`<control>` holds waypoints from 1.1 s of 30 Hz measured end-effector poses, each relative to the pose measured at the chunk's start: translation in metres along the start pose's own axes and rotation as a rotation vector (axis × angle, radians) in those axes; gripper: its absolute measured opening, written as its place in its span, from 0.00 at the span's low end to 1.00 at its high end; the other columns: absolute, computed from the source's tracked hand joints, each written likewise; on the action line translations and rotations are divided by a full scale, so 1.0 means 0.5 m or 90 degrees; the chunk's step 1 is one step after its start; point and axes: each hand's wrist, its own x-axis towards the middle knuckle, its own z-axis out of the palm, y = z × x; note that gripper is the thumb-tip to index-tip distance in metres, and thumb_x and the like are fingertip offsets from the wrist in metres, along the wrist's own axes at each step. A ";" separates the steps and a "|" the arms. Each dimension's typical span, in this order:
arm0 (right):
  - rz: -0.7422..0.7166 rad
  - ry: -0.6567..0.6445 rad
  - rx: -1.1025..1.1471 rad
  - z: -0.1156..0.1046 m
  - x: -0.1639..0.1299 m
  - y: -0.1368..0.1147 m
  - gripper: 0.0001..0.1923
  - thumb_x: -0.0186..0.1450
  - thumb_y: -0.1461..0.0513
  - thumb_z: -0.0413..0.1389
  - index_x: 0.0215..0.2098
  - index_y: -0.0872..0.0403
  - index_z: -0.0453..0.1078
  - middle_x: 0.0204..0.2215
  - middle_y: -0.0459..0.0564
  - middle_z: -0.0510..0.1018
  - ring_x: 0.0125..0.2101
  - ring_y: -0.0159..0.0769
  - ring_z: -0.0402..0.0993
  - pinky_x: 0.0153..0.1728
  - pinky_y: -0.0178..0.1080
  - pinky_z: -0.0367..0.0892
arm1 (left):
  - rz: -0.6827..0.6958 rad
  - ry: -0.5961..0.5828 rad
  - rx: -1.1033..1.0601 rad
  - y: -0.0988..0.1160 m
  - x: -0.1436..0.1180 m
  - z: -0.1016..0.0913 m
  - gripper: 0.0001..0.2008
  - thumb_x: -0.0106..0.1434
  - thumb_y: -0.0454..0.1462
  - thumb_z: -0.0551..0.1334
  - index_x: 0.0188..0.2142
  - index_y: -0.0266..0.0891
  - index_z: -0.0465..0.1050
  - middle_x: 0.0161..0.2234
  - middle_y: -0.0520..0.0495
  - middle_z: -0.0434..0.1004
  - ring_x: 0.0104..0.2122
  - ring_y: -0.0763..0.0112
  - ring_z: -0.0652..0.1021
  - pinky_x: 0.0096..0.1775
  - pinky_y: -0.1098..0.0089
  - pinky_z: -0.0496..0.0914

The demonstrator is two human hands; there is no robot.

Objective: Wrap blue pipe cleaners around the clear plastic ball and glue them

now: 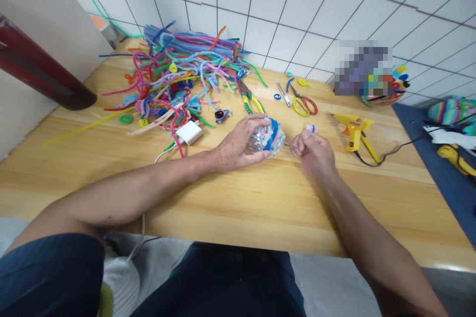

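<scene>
1. Wooden table (238, 208) spans the view, set against a white tiled wall (334, 0).
2. At its far left lies a heap of coloured pipe cleaners (178, 69), with a white charger (189, 132) at the near edge of the heap.
3. The left hand (238, 146) cups a ball (269, 138) wound in blue and pink, fingers curled over its left side and top; the ball rests on the table near the middle.
4. Just right of the ball, the right hand (312, 151) is closed in a loose fist, pinching a small pink piece (311, 129) at its fingertips. A thin strand runs between ball and fist.
5. Behind the hands lie yellow-handled pliers (251, 101), then scissors (303, 104) with yellow and red loops.
6. Farther right a yellow glue gun (351, 131) lies on its side, its cord trailing right.
7. A blue mat (435, 168) covers the right end.
</scene>
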 end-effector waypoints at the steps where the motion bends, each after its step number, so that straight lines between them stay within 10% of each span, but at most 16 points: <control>1: 0.007 0.006 -0.036 -0.004 0.003 0.000 0.31 0.63 0.37 0.65 0.19 0.49 0.65 0.17 0.43 0.65 0.21 0.33 0.63 0.27 0.40 0.62 | 0.000 0.002 -0.004 0.000 0.000 0.000 0.34 0.69 0.46 0.69 0.69 0.45 0.58 0.67 0.31 0.67 0.70 0.45 0.70 0.67 0.40 0.69; 9: 0.106 -0.111 -0.463 -0.082 -0.010 -0.056 0.25 0.64 0.39 0.60 0.26 0.51 0.72 0.23 0.45 0.74 0.27 0.34 0.67 0.31 0.39 0.61 | 0.002 0.024 0.011 0.002 -0.004 0.002 0.38 0.65 0.44 0.72 0.68 0.43 0.58 0.67 0.29 0.66 0.71 0.43 0.68 0.67 0.40 0.69; 13: 0.116 0.041 -0.661 -0.179 -0.042 -0.068 0.24 0.66 0.43 0.57 0.22 0.50 0.68 0.20 0.45 0.71 0.27 0.37 0.68 0.31 0.40 0.60 | -0.007 0.038 0.029 0.005 -0.005 0.002 0.37 0.66 0.43 0.72 0.68 0.43 0.58 0.65 0.31 0.68 0.70 0.45 0.70 0.67 0.41 0.69; 17: 0.149 0.362 -0.694 -0.282 -0.030 -0.050 0.15 0.58 0.47 0.64 0.29 0.49 0.73 0.28 0.51 0.80 0.34 0.46 0.76 0.35 0.43 0.68 | 0.016 0.069 0.046 0.005 -0.003 -0.001 0.41 0.67 0.44 0.72 0.72 0.44 0.53 0.67 0.32 0.66 0.70 0.45 0.69 0.70 0.40 0.67; 20: 0.152 0.424 -0.676 -0.325 0.011 -0.024 0.15 0.56 0.51 0.66 0.35 0.49 0.72 0.34 0.54 0.82 0.38 0.48 0.79 0.41 0.47 0.72 | 0.005 0.057 0.049 0.002 -0.002 0.002 0.43 0.67 0.46 0.71 0.74 0.45 0.51 0.68 0.31 0.64 0.71 0.43 0.67 0.70 0.38 0.65; 26: 0.142 0.362 -0.624 -0.330 0.075 0.007 0.14 0.54 0.55 0.68 0.24 0.47 0.67 0.18 0.44 0.70 0.30 0.45 0.75 0.38 0.47 0.71 | -0.063 -0.009 0.021 0.004 -0.005 0.011 0.44 0.64 0.46 0.72 0.72 0.45 0.54 0.70 0.29 0.59 0.72 0.40 0.65 0.69 0.35 0.66; 33: 0.005 0.272 -0.451 -0.243 0.069 -0.018 0.13 0.64 0.49 0.60 0.31 0.47 0.71 0.27 0.49 0.80 0.29 0.41 0.76 0.35 0.44 0.73 | -0.040 0.030 0.029 0.004 0.000 0.004 0.45 0.63 0.44 0.72 0.73 0.46 0.52 0.69 0.30 0.61 0.71 0.42 0.66 0.70 0.36 0.66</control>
